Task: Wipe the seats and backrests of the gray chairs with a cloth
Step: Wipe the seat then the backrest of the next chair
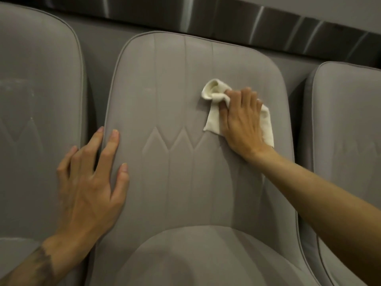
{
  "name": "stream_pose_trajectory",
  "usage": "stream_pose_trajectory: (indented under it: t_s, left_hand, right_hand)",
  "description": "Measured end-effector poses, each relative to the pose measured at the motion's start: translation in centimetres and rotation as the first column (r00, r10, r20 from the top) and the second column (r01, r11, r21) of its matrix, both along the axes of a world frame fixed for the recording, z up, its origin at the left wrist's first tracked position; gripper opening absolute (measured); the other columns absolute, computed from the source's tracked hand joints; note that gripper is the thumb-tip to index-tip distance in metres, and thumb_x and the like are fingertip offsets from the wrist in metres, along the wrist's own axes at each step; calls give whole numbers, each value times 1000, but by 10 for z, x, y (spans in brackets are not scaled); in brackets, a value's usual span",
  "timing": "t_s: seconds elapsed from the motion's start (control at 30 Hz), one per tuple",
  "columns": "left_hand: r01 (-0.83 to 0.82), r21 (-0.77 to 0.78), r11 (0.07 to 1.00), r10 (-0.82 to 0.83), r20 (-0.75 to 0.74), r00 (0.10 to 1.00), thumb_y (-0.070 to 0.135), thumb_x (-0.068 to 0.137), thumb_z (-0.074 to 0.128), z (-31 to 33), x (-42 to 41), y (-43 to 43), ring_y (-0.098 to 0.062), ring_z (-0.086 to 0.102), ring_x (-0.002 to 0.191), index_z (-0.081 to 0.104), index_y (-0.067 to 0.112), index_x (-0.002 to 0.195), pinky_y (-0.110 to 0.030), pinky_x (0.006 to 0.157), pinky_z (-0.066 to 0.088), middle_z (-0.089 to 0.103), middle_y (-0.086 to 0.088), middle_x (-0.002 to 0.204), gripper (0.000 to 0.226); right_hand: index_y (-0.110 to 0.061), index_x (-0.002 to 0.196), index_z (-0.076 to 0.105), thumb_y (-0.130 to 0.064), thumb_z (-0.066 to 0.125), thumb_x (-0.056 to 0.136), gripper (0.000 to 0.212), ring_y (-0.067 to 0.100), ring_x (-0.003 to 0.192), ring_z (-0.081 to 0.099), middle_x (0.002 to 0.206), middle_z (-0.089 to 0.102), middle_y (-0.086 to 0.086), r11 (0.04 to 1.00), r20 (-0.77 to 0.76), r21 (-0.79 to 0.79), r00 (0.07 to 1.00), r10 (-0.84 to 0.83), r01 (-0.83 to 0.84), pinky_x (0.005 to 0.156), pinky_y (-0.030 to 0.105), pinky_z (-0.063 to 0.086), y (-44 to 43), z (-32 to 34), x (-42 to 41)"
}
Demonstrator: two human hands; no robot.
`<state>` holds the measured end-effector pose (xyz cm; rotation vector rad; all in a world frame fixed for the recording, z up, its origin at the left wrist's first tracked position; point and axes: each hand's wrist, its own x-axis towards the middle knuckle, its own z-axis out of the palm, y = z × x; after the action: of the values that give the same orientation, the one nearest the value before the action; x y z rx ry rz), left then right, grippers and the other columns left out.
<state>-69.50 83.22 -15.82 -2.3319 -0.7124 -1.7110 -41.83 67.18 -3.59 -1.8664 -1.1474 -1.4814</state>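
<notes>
The cream cloth (214, 118) lies on the upper right part of the middle chair's backrest (175, 89), pinned under the right hand (242, 120), whose fingers (245, 96) lie close together and nearly straight, pressing the fabric flat against the upholstery. A bunched fold of the cloth sticks out just past the fingertips toward the top of the backrest, a flat corner shows beside the thumb toward the backrest's middle, and another edge shows past the little-finger side toward the backrest's right border. Whether the thumb pinches a fold cannot be told. The left hand (90, 182) rests on the left border of the same backrest, well apart from the cloth, its fingers (109, 149) spread wide: the outer ones reach over the piped edge into the gap beside it, while the thumb and forefinger lie on the front face. A zigzag of stitching (171, 141) runs across the backrest between the two hands. Below the backrest the rounded seat (185, 254) is partly in view. A second gray chair (37, 89) stands just left of the backrest, and a third (346, 120) just right of it, partly hidden by the right forearm. Behind the backrest's top runs a dark shiny strip (226, 17) along the wall
</notes>
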Motion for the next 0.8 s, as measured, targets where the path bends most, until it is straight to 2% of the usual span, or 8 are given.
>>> stream_pose_trajectory:
  t_s: [0.1, 0.2, 0.3, 0.43, 0.5, 0.57, 0.7, 0.8]
  left_hand:
    - [1, -7, 1000, -1, -3, 1000, 40, 100, 43, 0, 0, -1, -34, 43, 138, 34, 24, 161, -48, 120, 22, 33, -6, 164, 64]
    - [1, -8, 1000, -1, -2, 1000, 40, 99, 44, 0, -1, 0, -34, 44, 138, 34, 24, 161, -46, 121, 21, 34, -6, 164, 64]
    - [3, -6, 1000, -3, 4, 1000, 39, 99, 44, 0, 0, -1, -33, 44, 137, 34, 24, 161, -44, 122, 20, 35, -6, 163, 65]
    - [-3, -6, 1000, 3, 1, 1000, 41, 100, 43, -1, 0, 1, -34, 44, 137, 34, 25, 161, -46, 121, 20, 34, -7, 163, 64]
    - [-1, -15, 1000, 1, -2, 1000, 41, 100, 42, -1, -1, -1, -35, 44, 137, 34, 24, 161, -47, 121, 21, 35, -8, 163, 64]
    - [-2, -16, 1000, 2, -3, 1000, 40, 100, 43, 1, -1, -2, -35, 44, 137, 34, 23, 161, -47, 121, 22, 35, -9, 162, 63]
    - [-3, -34, 999, 2, -17, 1000, 39, 100, 43, 2, -2, -4, -34, 42, 138, 33, 23, 161, -47, 122, 20, 35, -9, 162, 64]
    - [-4, -38, 999, 4, -20, 1000, 39, 100, 43, 2, -2, -5, -33, 41, 139, 32, 23, 162, -42, 124, 16, 33, -9, 163, 64]
  right_hand:
    - [-10, 109, 53, -34, 41, 104, 28, 31, 95, 44, 108, 49, 14, 999, 57, -32, 998, 16, -14, 85, 43, 34, 2, 29, 5]
    - [-10, 113, 53, -41, 33, 104, 38, 32, 102, 47, 116, 50, 15, 988, -59, 150, 998, -28, 36, 86, 39, 31, 30, 84, 11]
    - [-8, 112, 55, -38, 36, 103, 37, 32, 99, 48, 114, 53, 16, 973, -113, 225, 993, -26, 51, 83, 37, 31, 37, 71, 3]
    - [-11, 113, 56, -29, 43, 104, 24, 33, 93, 46, 104, 51, 13, 976, 82, -197, 990, 113, -95, 84, 45, 35, 3, -28, -18]
    - [-13, 112, 55, -30, 44, 104, 22, 32, 91, 46, 103, 51, 11, 950, 127, -295, 981, 146, -104, 83, 45, 36, -7, -36, -17]
    - [-11, 109, 56, -32, 42, 104, 26, 35, 92, 48, 103, 53, 16, 987, 138, -152, 987, 78, -57, 82, 45, 33, 7, -3, -12]
    - [-7, 111, 57, -37, 37, 103, 37, 35, 96, 50, 111, 54, 17, 980, -84, 197, 996, -19, 36, 82, 43, 34, 38, 68, -4]
    - [-10, 111, 55, -30, 43, 103, 25, 35, 93, 48, 105, 53, 18, 993, -3, 110, 999, 35, -35, 82, 45, 34, 26, 4, -15]
